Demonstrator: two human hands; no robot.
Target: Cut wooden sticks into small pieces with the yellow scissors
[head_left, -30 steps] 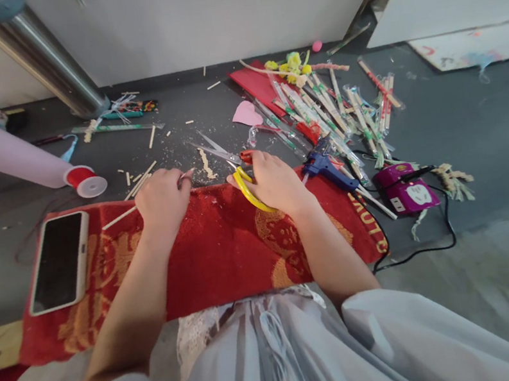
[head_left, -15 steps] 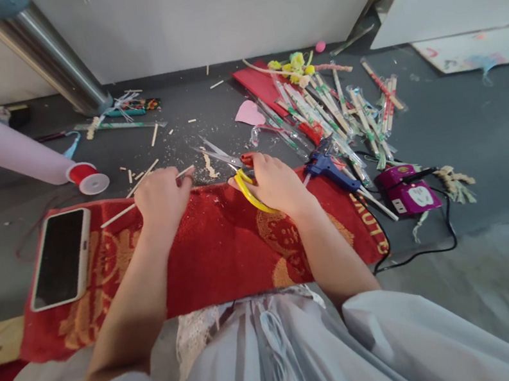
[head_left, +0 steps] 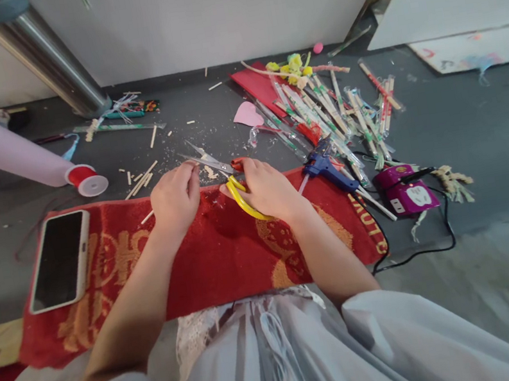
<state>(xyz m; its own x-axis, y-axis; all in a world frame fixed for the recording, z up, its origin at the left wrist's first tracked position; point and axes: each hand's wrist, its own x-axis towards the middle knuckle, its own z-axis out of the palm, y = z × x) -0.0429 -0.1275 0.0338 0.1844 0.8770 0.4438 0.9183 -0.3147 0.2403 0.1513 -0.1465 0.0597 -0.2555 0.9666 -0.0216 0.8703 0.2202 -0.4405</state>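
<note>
My left hand [head_left: 176, 197] is closed on a thin wooden stick [head_left: 147, 217], whose tail sticks out at the left below the palm; the rest is hidden by the fingers. My right hand [head_left: 266, 188] grips scissors [head_left: 244, 200] with a yellow handle. A reddish piece shows by the right forefinger, possibly the other handle. The blades are spread and point left, with their tips close to my left fingertips. I cannot tell whether the blades touch the stick. Short cut stick pieces [head_left: 143, 182] lie just left of my left hand, and pale crumbs are scattered behind the blades.
A red towel [head_left: 228, 266] lies under my forearms, with a phone [head_left: 58, 259] on its left. Right are a blue glue gun [head_left: 329, 171], a purple box [head_left: 405, 190] with a black cord and several wrapped chopsticks [head_left: 314, 109]. A ribbon spool [head_left: 89, 181] and pink bottle [head_left: 7, 144] are left.
My left hand has moved right with the stick, toward the blades, and less of the stick shows. The scissors in my right hand have shifted slightly left. More cut pieces are uncovered.
</note>
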